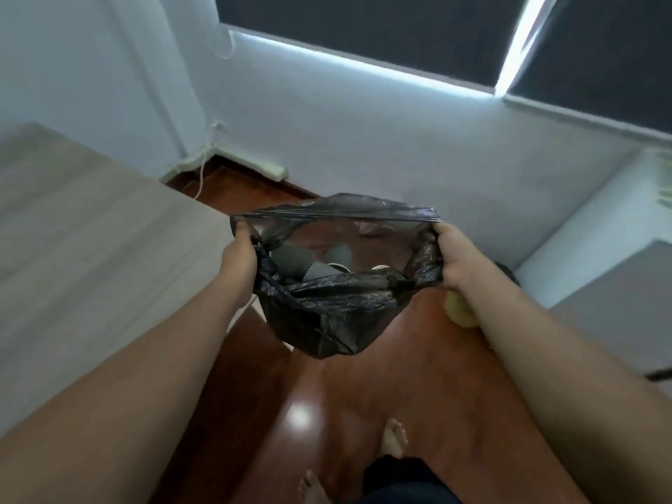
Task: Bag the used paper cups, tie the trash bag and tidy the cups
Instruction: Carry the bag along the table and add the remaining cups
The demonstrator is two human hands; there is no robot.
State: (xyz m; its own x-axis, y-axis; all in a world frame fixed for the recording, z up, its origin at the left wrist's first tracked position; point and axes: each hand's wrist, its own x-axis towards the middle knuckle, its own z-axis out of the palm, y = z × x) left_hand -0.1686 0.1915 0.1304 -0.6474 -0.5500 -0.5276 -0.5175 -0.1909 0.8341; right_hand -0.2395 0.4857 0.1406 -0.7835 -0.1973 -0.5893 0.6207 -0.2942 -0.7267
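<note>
Between my two hands hangs the black bag (327, 314), soft, thin and light, with cups (309, 263) down inside. My left hand (238, 256) grips one side of its top and my right hand (452, 258) grips the other. I think the top edges are best to grab for tying

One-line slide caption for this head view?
Both hands, left and right, stretch open a black trash bag holding paper cups above the wooden floor.

Paper cups (309, 265) inside the trash bag (327, 314) are partly hidden; count indeterminate. Bench (91, 231), lower left, is blurred.
</note>
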